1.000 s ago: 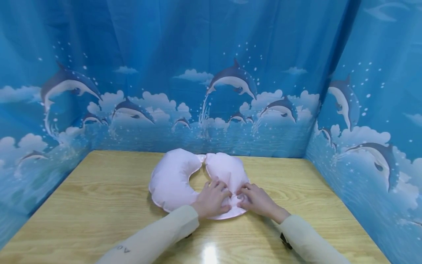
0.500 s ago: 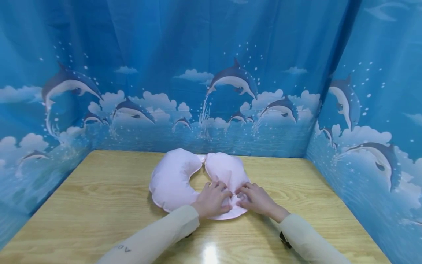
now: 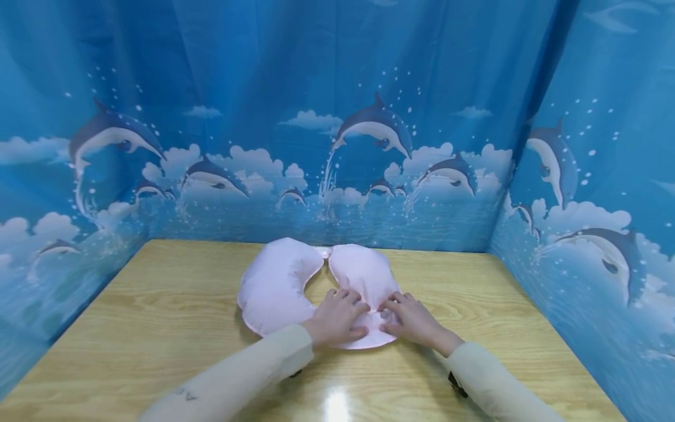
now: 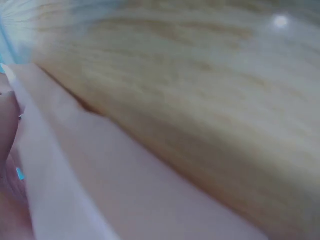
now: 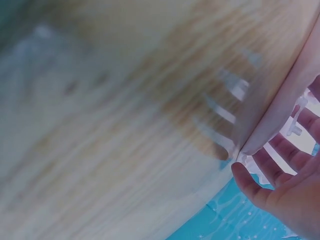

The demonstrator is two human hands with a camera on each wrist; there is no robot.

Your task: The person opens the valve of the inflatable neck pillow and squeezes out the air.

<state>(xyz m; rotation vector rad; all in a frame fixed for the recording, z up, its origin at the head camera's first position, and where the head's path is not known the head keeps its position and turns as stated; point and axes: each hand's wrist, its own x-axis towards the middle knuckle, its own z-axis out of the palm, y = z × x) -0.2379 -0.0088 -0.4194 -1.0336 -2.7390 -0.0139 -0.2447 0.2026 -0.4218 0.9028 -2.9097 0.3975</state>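
A pale pink inflatable neck pillow (image 3: pixel 276 287) lies on the wooden table, its ends meeting at the far side. My left hand (image 3: pixel 337 319) rests over its near right part with bent, spread fingers. In the left wrist view only a bit of that hand (image 4: pixel 7 130) shows behind the pillow's edge (image 4: pixel 95 165). My right hand (image 3: pixel 411 319) touches the pillow's right side, fingertips close to the left hand. The right wrist view shows the right fingers (image 5: pixel 280 160) loosely spread beside a small clear valve (image 5: pixel 298 117) on the pillow.
The wood-grained table (image 3: pixel 174 310) extends around the pillow on all sides. Blue curtains (image 3: pixel 253 88) printed with dolphins hang behind it and along both sides. A light glare (image 3: pixel 336 404) lies on the table's near part.
My left hand has shifted slightly left, its thumb and fingers spread a little more. The pillow's creases by the hands have softened somewhat. My right hand stays nearly still.
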